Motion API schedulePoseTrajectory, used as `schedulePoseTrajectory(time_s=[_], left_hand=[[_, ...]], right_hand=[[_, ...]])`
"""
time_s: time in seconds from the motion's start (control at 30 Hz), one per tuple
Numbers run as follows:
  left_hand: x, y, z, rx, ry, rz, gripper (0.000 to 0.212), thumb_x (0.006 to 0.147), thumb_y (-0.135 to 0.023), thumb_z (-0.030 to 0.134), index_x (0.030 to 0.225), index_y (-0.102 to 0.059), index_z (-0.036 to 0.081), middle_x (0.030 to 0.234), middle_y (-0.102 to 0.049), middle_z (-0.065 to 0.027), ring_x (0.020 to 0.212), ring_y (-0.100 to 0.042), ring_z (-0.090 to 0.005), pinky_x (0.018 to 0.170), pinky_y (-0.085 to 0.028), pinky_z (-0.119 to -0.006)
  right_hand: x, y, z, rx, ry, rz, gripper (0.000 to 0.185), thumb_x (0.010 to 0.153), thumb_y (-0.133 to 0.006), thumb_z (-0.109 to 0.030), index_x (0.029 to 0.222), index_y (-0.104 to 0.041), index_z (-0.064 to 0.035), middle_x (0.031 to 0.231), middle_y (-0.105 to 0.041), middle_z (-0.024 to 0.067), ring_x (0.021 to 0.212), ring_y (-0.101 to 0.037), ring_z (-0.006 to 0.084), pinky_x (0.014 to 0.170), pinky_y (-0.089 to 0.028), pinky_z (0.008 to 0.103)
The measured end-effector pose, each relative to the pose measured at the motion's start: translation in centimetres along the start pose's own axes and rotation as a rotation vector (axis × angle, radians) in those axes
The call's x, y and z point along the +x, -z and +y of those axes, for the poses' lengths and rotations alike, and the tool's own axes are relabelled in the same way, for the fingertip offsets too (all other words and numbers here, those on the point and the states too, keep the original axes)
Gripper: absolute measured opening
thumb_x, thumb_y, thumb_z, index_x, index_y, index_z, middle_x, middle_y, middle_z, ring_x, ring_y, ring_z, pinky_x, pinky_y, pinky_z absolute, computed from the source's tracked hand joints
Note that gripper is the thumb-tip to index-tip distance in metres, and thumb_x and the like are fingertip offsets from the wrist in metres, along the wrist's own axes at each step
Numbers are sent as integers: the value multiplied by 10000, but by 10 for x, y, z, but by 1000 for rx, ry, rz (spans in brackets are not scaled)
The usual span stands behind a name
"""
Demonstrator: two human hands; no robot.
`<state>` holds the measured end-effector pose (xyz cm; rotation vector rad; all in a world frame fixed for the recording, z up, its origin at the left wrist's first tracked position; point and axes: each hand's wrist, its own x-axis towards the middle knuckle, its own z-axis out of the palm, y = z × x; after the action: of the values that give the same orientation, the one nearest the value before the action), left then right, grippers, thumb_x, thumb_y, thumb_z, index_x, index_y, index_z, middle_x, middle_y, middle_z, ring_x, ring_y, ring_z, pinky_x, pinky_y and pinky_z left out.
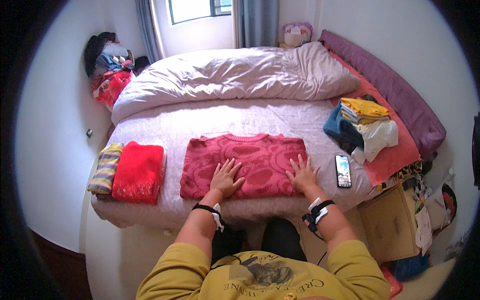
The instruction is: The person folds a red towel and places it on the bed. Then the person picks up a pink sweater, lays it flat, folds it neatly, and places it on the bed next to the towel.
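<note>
A dark pink patterned knit sweater (258, 165), folded into a wide rectangle, lies on the bed's near edge with its ribbed collar at the far side. My left hand (227, 177) rests flat on its lower middle, fingers spread. Near the sweater's right edge, my right hand (303, 174) also presses down with fingers apart. Neither hand grips anything. To the left lies a folded bright red garment (138, 170), beside a folded striped garment (107, 168). A smartphone (342, 171) with a lit screen lies on the sheet right of my right hand.
Folded yellow clothes (365, 108), a white cloth (382, 137) and a teal garment (333, 120) are heaped at the right. A bunched quilt (240, 73) spans the far side. A purple padded headboard (390, 90) lines the right wall. More clothes (112, 71) are piled at far left.
</note>
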<state>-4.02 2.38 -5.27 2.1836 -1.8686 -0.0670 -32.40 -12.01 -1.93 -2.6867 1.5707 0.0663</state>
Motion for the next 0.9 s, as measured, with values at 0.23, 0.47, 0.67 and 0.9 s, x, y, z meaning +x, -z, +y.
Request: schedulePoseTrajectory(time_s=[0.23,0.47,0.67,0.9], left_hand=[[2,11,-18,-70,74,-86,644,966,-387,556,1498,-354,195,1591,-253,-82,1482,-183,-263,1206,-108,-457],[-30,34,-60,134,314,-79,643,968,-324,589,1519,-314,258,1614,-194,-51,1498,-125,-251,1207,-24,-468],[-38,35,-72,152,359,-22,637,969,-326,578,1521,-312,260,1612,-207,-44,1498,-128,-238,1202,-22,-478],[-23,42,-88,31,725,29,703,937,-400,607,1540,-236,285,1624,-141,-76,1476,-181,-325,1144,-195,-590]], right_hand=[[-1,-2,-1,31,-36,14,654,961,-324,-617,1532,-257,-306,1634,-98,45,1484,-113,363,1117,-158,672],[-1,-3,0,34,-50,-23,666,957,-289,-645,1540,-217,-331,1639,-61,23,1493,-68,350,1125,-102,678],[0,-4,0,39,-41,-16,664,960,-288,-641,1540,-220,-327,1639,-56,29,1492,-60,358,1129,-95,673],[3,-14,4,48,-21,20,661,956,-347,-626,1533,-241,-320,1633,-86,42,1481,-93,381,1124,-123,675]])
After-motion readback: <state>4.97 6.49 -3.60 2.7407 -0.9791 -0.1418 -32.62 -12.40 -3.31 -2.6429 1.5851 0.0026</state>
